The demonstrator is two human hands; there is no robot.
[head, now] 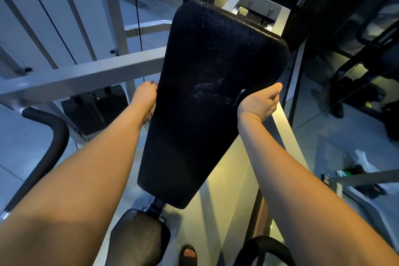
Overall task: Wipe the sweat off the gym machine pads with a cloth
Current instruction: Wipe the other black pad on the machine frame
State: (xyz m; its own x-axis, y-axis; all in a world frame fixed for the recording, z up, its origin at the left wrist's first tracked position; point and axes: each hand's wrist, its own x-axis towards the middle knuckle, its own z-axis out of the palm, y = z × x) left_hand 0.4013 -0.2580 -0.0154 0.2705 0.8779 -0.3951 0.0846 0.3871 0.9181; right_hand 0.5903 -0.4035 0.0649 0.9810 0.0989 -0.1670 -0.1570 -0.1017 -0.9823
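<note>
Gripping the back pad [207, 84] are left hand [146, 97] and right hand [259, 103].

two hands [145, 98] [260, 101], one back pad [207, 97], one seat pad [138, 237], one weight stack [95, 108], one sandalled foot [189, 255]

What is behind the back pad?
A grey bracket shows above the back pad, and a grey bar runs behind its left edge. The pad covers its own mounting and everything behind its middle.
</note>
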